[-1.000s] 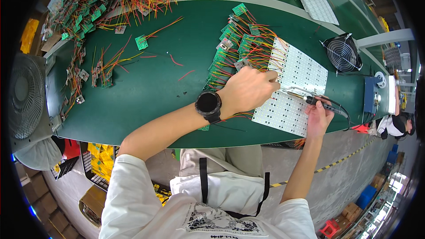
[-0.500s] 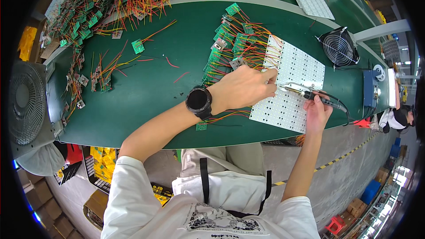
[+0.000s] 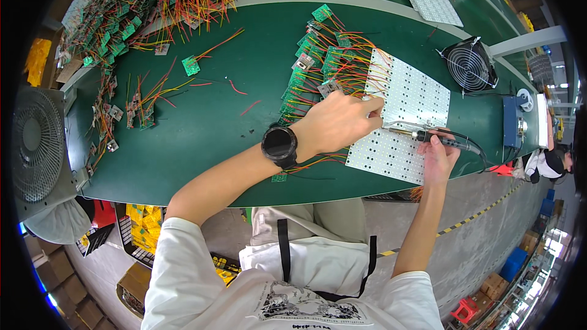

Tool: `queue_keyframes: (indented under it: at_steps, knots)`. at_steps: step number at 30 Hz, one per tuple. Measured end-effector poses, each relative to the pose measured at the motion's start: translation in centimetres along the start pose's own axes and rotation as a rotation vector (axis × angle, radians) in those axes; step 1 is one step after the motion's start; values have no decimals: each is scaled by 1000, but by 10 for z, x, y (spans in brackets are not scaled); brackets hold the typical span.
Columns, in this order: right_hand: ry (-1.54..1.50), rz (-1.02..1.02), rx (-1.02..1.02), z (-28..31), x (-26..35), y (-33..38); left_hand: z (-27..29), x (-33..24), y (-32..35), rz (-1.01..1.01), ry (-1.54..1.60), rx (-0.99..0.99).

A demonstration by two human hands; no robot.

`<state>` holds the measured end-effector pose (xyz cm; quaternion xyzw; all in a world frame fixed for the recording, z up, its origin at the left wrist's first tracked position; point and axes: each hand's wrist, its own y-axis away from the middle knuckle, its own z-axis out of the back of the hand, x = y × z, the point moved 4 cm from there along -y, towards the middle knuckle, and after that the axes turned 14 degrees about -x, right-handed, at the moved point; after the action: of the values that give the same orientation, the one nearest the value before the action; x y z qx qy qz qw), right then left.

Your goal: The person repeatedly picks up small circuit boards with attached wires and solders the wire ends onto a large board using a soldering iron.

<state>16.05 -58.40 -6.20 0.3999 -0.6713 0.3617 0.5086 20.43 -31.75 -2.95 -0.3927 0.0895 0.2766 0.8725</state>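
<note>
A white panel of light boards lies on the green table, with small green circuit boards and red and yellow wires fanned along its left edge. My left hand, a black watch on the wrist, rests at that edge with fingertips pinched together on the panel, apparently on a wire. My right hand grips a black soldering iron whose metal tip points left toward my left fingertips.
A heap of wired green boards fills the far left. More small wired boards lie mid-left. A small black fan and a blue box stand right of the panel. A grey fan sits at left.
My left hand has slid a little up and left along the panel's edge. The iron in my right hand has stayed about where it was.
</note>
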Motion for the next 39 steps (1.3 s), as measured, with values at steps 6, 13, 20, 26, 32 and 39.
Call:
queue_keyframes:
  at_steps: [6,13,20,26,32,39]
  knots:
    - [62,-1,16,-2,2,1,0,-2,0,-9,-34,36]
    - [74,-9,24,1,1,0,1,-3,1,-24,-46,32]
    - [68,-2,29,-1,1,1,2,-2,2,-22,-32,32]
    - [92,0,45,3,-2,-1,-2,-1,2,-38,-31,24]
    - [101,-3,33,2,-2,-1,-3,0,2,-38,-49,42]
    - [99,5,39,0,0,1,-2,-1,3,-39,-60,46]
